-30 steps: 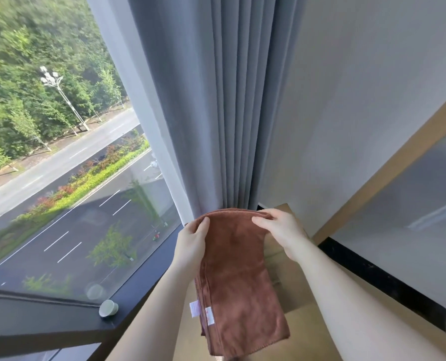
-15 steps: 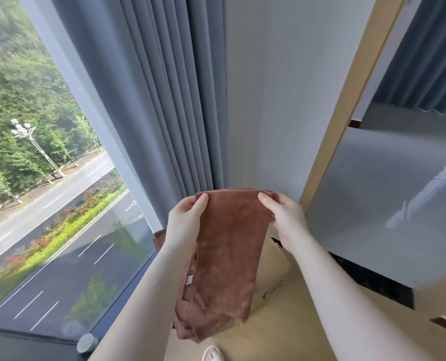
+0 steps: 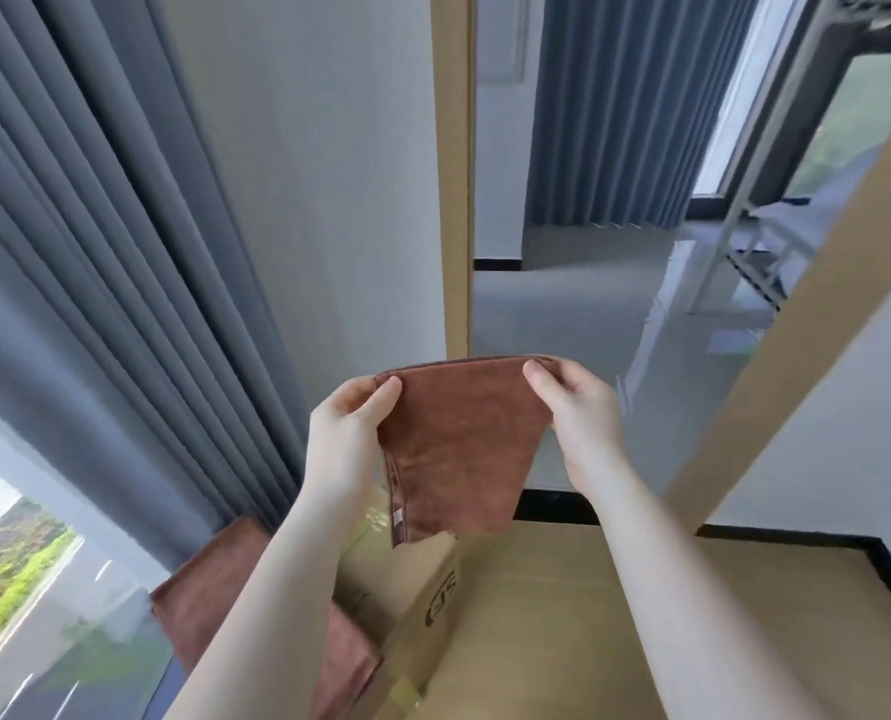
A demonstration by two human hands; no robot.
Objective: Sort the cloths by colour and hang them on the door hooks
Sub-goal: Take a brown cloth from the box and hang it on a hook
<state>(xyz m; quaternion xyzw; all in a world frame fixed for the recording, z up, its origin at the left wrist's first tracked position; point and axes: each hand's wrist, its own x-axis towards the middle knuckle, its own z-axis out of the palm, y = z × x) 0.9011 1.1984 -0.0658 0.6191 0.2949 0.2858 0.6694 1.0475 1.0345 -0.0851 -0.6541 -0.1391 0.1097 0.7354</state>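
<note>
Inventory, as I see it from the head camera:

1. Curtain (image 3: 95,252): grey, pleated, filling the left. Its top and left side are cut off.
2. Wall (image 3: 329,174): pale, between curtain and door frame.
3. Floor (image 3: 666,641): tan, near right, edged by black skirting.
4. Door frame (image 3: 453,174): tan upright, centre. Past it is a far room with a glossy grey floor. I cannot make out the pale rack (image 3: 744,241) at far right, which is cut off.
5. Window (image 3: 12,615): near left. The road and greenery outside are blurred.
6. Box (image 3: 433,600): cardboard, near centre, under the held cloth. The print on its side is only partly legible. Its base is cut off.
7. Second cloth (image 3: 209,589): brown, near left, between window and box. My left forearm hides part of it, and I cannot tell what it rests on.
8. Cloth (image 3: 459,444): brown, folded, held up in mid-air at centre, hanging from its top edge. The tag on its left seam is too blurred to read.
9. Left hand (image 3: 347,433): pinches the cloth's top left corner, thumb on the near face, fingers hidden behind.
10. Right hand (image 3: 573,407): pinches the top right corner likewise.
</note>
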